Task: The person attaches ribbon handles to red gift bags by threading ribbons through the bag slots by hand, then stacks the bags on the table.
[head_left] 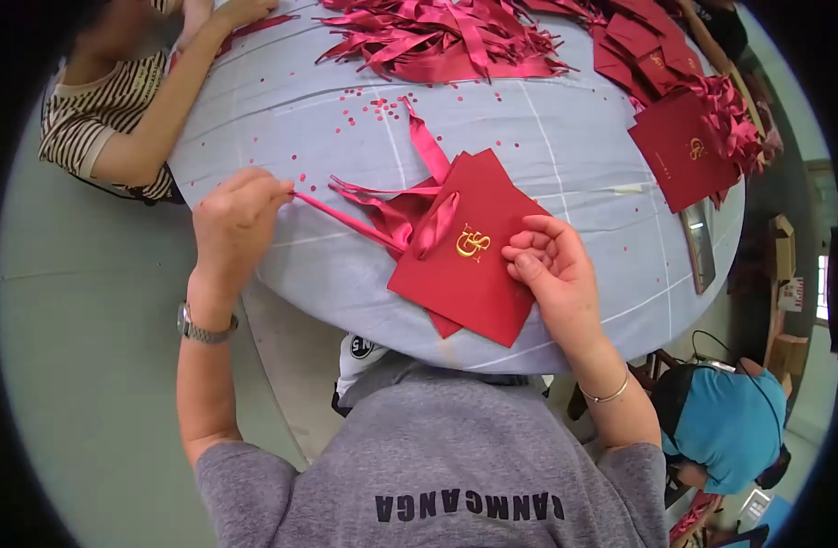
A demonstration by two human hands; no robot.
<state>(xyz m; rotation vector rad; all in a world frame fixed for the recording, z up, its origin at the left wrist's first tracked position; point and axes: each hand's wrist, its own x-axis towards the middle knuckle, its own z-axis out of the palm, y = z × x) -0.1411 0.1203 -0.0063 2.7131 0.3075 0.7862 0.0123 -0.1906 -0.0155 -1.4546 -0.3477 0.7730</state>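
Observation:
In the head view, my left hand [241, 217] pinches the end of a pink-red satin ribbon [350, 219] and holds it taut, out to the left. That ribbon runs to the top end of a red paper gift bag [469, 288] with a gold emblem, lying flat near the table's edge. Loosely curled, my right hand [558, 279] rests at the bag's right side, with thumb and fingers a little apart and no visible grip. Beneath this bag other red bags show, with more ribbon loops [425, 142] around them.
A big heap of red ribbons [446, 41] lies at the far side of the cloth-covered table [337, 283]. Finished-looking bags [679, 151] with ribbons pile up at right, beside a phone [699, 247]. Red confetti dots [378, 110] are scattered. Other people sit left and right.

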